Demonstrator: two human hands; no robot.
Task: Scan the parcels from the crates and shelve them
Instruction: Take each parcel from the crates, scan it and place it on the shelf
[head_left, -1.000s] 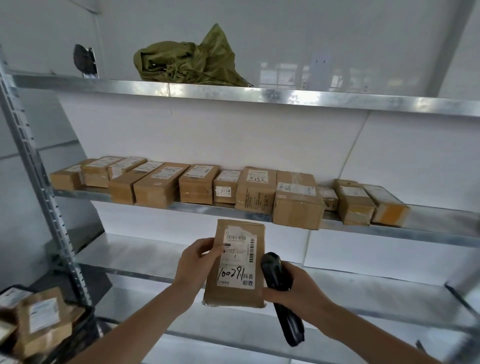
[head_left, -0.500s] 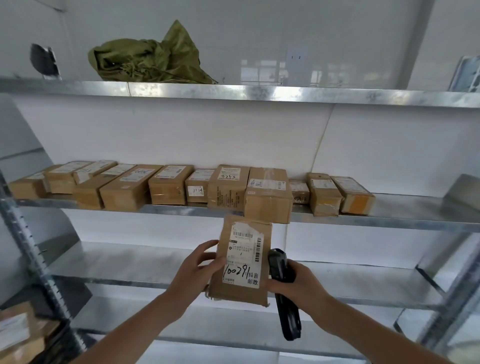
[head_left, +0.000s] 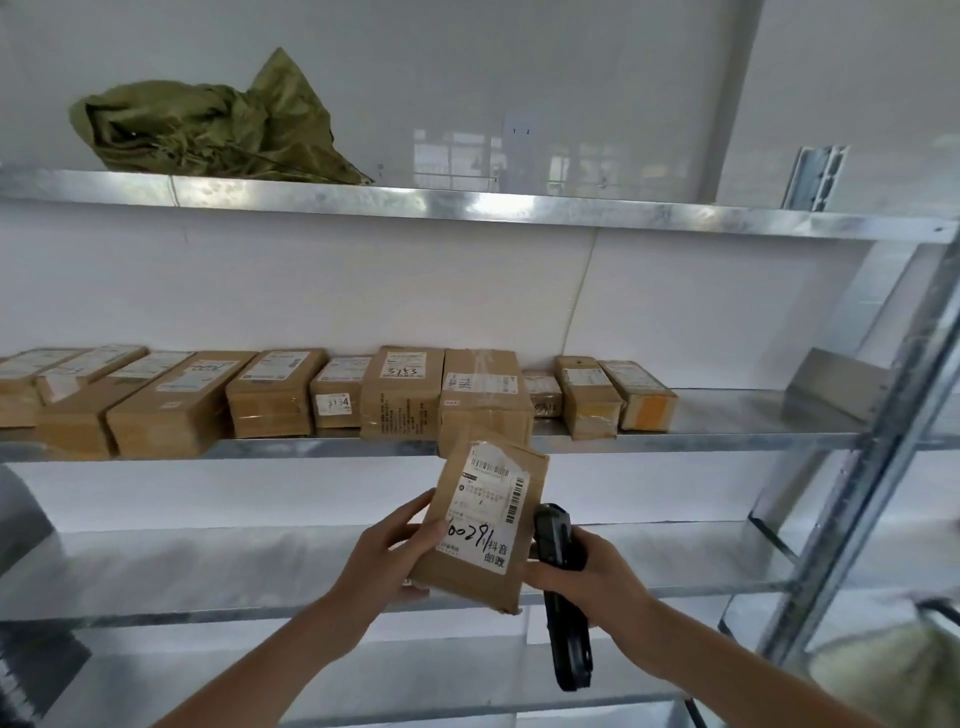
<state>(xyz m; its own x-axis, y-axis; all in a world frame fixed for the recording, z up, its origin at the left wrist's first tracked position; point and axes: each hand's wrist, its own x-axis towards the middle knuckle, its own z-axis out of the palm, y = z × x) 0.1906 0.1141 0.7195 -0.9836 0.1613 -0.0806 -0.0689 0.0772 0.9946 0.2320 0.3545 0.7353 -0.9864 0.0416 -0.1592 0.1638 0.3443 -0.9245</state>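
The left hand (head_left: 387, 558) pinches a brown parcel (head_left: 480, 525) with curled fingers; the right hand (head_left: 587, 577) grips a black scanner (head_left: 563, 597) beside it, below the shelf (head_left: 727, 421).

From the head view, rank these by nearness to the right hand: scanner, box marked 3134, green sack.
1. Scanner, gripped in the right hand.
2. Box marked 3134, middle shelf, up and left.
3. Green sack, top shelf, far upper left.
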